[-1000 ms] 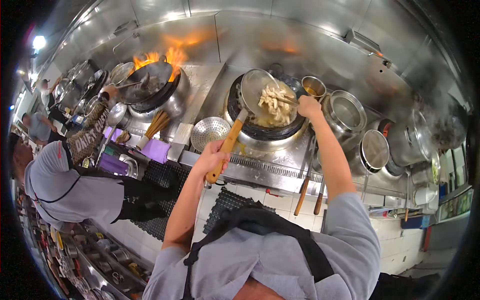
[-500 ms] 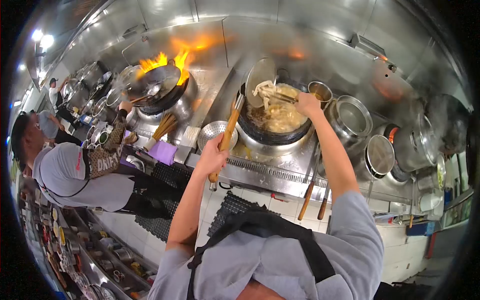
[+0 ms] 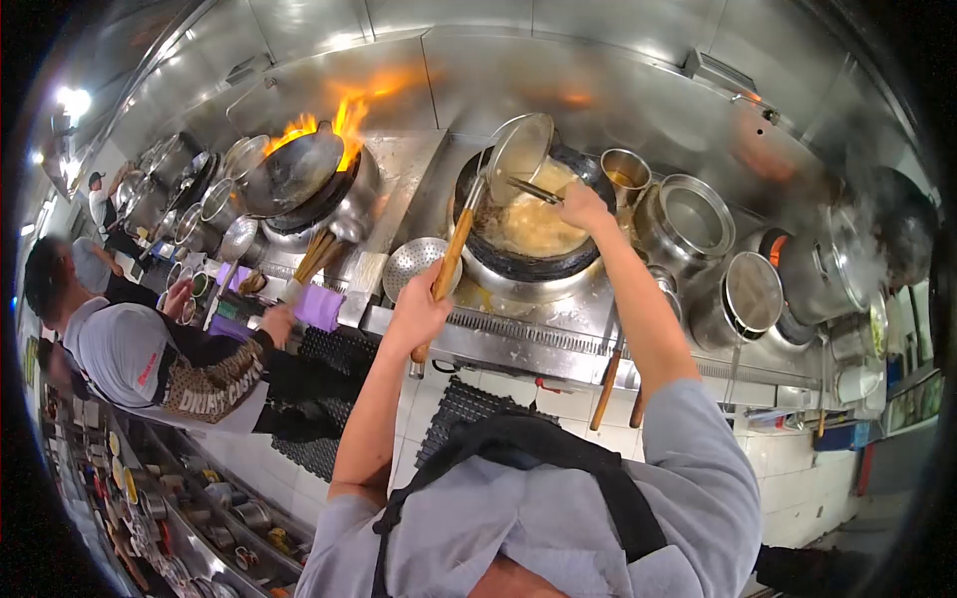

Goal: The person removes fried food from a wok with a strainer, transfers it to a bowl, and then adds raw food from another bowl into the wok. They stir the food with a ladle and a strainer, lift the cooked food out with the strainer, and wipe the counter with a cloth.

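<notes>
My left hand is wrapped round the wooden handle of a wire-mesh strainer, whose round head is tilted up over a wok. Foamy yellowish liquid bubbles in the wok. Above its right side, my right hand is closed on slim metal tongs, which point left to the strainer. No pale strip of food shows at the tongs' tips. Beside my left hand, a perforated ladle lies on the steel counter.
Flames rise behind another wok on the left. A co-worker stands there. On the right are a small pot, a larger pot and a steaming stockpot. A bamboo brush and purple cloth lie left.
The pale strip of food held by the tongs near the strainer is no longer visible. My right hand has shifted slightly left. The co-worker's arm has drawn back from the flaming wok.
</notes>
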### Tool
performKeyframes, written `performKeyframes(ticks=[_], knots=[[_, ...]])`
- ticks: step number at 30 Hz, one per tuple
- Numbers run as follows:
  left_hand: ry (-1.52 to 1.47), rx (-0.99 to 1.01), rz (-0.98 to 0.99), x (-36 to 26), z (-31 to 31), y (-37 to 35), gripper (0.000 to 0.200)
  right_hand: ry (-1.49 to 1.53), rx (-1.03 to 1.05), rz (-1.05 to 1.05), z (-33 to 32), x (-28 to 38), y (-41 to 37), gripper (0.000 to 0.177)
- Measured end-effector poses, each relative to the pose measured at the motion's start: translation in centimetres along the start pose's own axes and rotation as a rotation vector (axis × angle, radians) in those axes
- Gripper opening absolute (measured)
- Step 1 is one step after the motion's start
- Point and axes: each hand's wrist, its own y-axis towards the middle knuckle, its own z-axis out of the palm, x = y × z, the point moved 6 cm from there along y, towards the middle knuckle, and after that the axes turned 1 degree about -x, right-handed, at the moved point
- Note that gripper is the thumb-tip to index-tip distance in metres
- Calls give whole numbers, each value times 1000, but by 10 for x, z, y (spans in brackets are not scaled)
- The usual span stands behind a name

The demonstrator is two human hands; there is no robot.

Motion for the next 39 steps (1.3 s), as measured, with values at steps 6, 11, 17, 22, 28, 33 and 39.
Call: performKeyframes(ticks=[6,11,17,22,28,33,39], knots=[[-221,51,27,-1,-5,1,64,237,-127,92,4,8,-11,29],[-357,57,22,4,-5,8,57,393,-290,69,14,17,-24,35],[-338,43,2,-8,-20,-4,57,185,-32,84,7,11,-68,30],[-437,17,-52,7,-39,-20,55,-32,-172,421,-60,-121,-207,22],[-583,100,-90,-16,-33,-14,51,-150,46,773,-2,-255,-301,22],[-815,333,-104,-49,23,-2,52,-40,-145,717,33,-293,-317,39],[-792,686,-196,-92,138,-17,49,135,-489,837,26,-342,-432,39]])
